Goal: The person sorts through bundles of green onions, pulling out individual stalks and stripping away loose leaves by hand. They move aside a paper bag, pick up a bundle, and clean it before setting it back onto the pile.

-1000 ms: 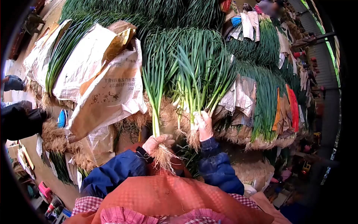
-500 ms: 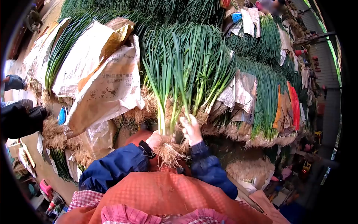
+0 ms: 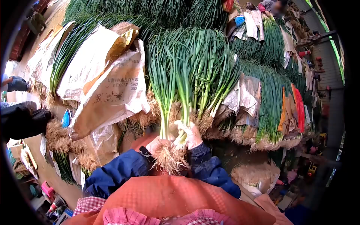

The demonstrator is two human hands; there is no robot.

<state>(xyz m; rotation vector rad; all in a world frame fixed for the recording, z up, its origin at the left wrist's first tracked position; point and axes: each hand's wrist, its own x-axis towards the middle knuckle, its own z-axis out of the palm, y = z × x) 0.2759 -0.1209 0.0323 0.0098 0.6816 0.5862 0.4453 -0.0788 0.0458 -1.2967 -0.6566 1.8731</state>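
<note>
My left hand (image 3: pixel 159 145) is wrapped round the white lower stalks of a bunch of spring onions (image 3: pixel 165 125), just above their shaggy roots. Close beside it, my right hand (image 3: pixel 191 135) grips a second, smaller bundle of spring onions (image 3: pixel 184 108) by the pale stalk ends. Both bunches stand with green leaves pointing away from me, over a larger pile of spring onions (image 3: pixel 204 63). Pale roots (image 3: pixel 170 161) hang below my left hand, in front of my orange apron (image 3: pixel 168 195). The fingertips of both hands are partly hidden by the stalks.
Printed woven sacks (image 3: pixel 116 86) cover onions at the left. More onion heaps (image 3: pixel 268 101) with sacks and cloths lie at the right. A person's dark sleeve (image 3: pixel 22 118) reaches in at the left edge. A pink stool (image 3: pixel 47 189) stands at lower left.
My right hand has come slightly down and left, closing round the stalks beside my left hand. The left hand keeps its hold; the view has shifted slightly.
</note>
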